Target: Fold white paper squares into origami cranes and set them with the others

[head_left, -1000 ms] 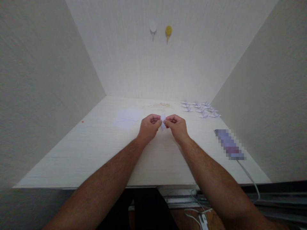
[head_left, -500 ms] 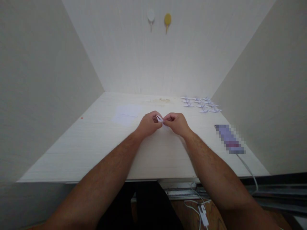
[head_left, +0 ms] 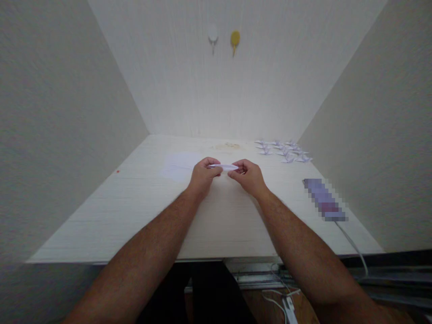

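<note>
A narrow, folded piece of white paper [head_left: 225, 167] stretches sideways between my two hands, just above the table. My left hand [head_left: 203, 176] pinches its left end between thumb and fingers. At the other end, the fingers of my right hand [head_left: 249, 176] close around the pointed tip, while the thumb sits slightly lower. Both hands partly cover the paper's ends. Beyond my left hand lie flat white paper sheets [head_left: 175, 162]. Several folded white paper cranes [head_left: 288, 156] stand grouped at the back right of the table.
A pixelated phone-like device [head_left: 324, 200] with a white cable [head_left: 353, 245] lies on the right of the white table [head_left: 135, 216]. Walls rise on three sides, and two hooks, one yellow [head_left: 235, 38], are on the back wall. A power strip [head_left: 289, 309] sits below.
The folded paper has turned from a slant to nearly level, showing its long side. My hands have moved slightly apart. The whole view has shifted a little.
</note>
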